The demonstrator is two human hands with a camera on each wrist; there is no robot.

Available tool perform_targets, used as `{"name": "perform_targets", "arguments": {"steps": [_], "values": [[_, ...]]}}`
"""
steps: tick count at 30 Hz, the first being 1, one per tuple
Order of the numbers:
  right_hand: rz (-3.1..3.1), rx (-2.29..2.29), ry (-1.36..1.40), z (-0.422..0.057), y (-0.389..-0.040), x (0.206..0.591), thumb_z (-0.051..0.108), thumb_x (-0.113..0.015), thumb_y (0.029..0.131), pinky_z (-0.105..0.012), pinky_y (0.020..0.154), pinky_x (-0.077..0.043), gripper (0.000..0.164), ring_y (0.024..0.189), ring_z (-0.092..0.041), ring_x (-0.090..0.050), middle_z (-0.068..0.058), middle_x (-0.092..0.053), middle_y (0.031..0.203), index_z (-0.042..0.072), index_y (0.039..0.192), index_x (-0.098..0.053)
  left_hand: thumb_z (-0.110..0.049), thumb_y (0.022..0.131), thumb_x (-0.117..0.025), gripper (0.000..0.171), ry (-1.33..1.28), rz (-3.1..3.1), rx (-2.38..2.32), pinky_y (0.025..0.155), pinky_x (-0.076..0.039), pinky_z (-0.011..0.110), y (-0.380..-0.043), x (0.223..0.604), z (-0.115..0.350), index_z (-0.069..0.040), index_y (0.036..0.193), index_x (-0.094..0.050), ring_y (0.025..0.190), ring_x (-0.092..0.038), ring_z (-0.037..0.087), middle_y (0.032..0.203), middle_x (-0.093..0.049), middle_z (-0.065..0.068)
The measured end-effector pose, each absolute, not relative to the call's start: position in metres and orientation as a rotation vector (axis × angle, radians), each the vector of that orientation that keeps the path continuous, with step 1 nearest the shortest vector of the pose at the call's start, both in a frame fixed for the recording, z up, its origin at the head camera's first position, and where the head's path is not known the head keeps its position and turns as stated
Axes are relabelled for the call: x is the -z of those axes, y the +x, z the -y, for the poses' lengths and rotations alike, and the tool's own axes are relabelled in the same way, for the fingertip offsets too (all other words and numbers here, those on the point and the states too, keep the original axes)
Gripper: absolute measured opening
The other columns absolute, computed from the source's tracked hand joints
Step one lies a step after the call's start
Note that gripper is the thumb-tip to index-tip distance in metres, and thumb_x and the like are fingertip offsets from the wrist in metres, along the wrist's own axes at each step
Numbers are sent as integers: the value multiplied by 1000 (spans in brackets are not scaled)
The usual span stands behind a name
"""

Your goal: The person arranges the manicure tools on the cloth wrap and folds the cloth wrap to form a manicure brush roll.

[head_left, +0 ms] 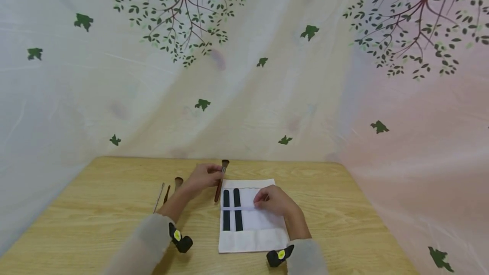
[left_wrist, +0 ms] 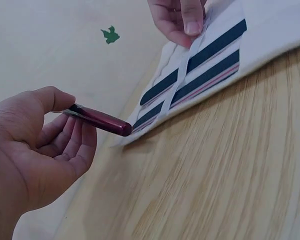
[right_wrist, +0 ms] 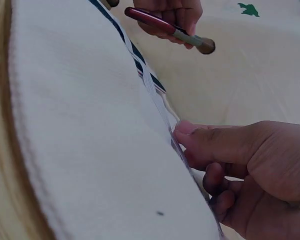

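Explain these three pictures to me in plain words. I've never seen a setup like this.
There is no machine here, just a person's two bare hands. The wide picture comes from a camera worn on the head; the two closer ones come from the small black wrist cameras. On the wooden table lies a white case, with two dark strips tucked under a light band. The left hand holds a red-handled brush; the right hand pinches the band. Further left are another brush and two thinner tools.

Glossy brush handle (left_wrist: 102,120) (cloth pouch (head_left: 254,241)).
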State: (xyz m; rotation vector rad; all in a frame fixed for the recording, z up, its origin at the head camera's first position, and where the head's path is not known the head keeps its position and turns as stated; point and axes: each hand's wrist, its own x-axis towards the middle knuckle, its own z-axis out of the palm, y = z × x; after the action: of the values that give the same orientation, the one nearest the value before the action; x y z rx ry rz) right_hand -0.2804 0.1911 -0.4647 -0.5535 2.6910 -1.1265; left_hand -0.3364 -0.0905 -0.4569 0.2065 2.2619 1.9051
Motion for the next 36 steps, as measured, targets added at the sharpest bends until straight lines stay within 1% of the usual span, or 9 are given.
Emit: {"name": "perform_targets", "arguments": {"steps": [3, 9, 16, 20, 24, 30, 36], "values": [[-2678, 1118, -546, -191, -281, 464, 5, -78, 90, -32, 76, -49, 5, 78, -13, -57, 5, -68, 82, 9, 91, -77, -6, 96, -70, 26, 160, -2190, -2019, 85, -59, 37, -337, 457, 80, 5, 118, -65, 97, -68, 23, 111, -66, 17], [-2651, 1113, -521, -188, -280, 458, 6, -83, 85, -30, 69, -44, 8, 72, -14, -53, 4, -60, 72, 11, 87, -77, -2, 95, -68, 30, 112, -2063, -2211, 84, -60, 36, -338, 457, 59, 9, 122, -62, 91, -69, 19, 108, -66, 17], [-2642, 1103, -524, -188, -279, 459, 6, -85, 83, -29, 64, -42, 11, 66, -13, -50, 5, -57, 66, 13, 84, -77, -1, 95, -69, 31, 126, -1965, -2262, 86, -59, 39, -335, 458, 36, 9, 123, -62, 90, -69, 21, 107, -66, 17], [-2633, 1104, -535, -188, -279, 461, 7, -85, 83, -28, 64, -42, 11, 67, -12, -50, 5, -57, 66, 13, 83, -76, -2, 95, -70, 33, 125, -1966, -2229, 86, -59, 39, -331, 460, 25, 9, 124, -60, 92, -68, 21, 108, -66, 18], [-2619, 1115, -561, -188, -279, 463, 6, -85, 83, -27, 64, -42, 11, 66, -12, -50, 4, -57, 67, 11, 83, -75, -2, 94, -71, 32, 121, -1987, -2208, 85, -60, 38, -329, 463, 18, 9, 122, -61, 91, -68, 20, 106, -66, 17], [-2615, 1104, -670, -188, -279, 463, 2, -81, 86, -25, 63, -41, 11, 67, -10, -49, 5, -56, 69, 9, 84, -72, 0, 93, -70, 30, 132, -1989, -2210, 83, -60, 39, -325, 462, 13, 11, 120, -61, 90, -68, 20, 104, -67, 17], [-2602, 1100, -714, -188, -279, 464, 2, -78, 89, -25, 66, -43, 10, 71, -9, -51, 5, -58, 74, 9, 87, -71, -1, 94, -71, 31, 130, -2002, -2192, 83, -60, 38, -325, 466, 12, 10, 121, -61, 90, -68, 19, 106, -67, 17]]}}
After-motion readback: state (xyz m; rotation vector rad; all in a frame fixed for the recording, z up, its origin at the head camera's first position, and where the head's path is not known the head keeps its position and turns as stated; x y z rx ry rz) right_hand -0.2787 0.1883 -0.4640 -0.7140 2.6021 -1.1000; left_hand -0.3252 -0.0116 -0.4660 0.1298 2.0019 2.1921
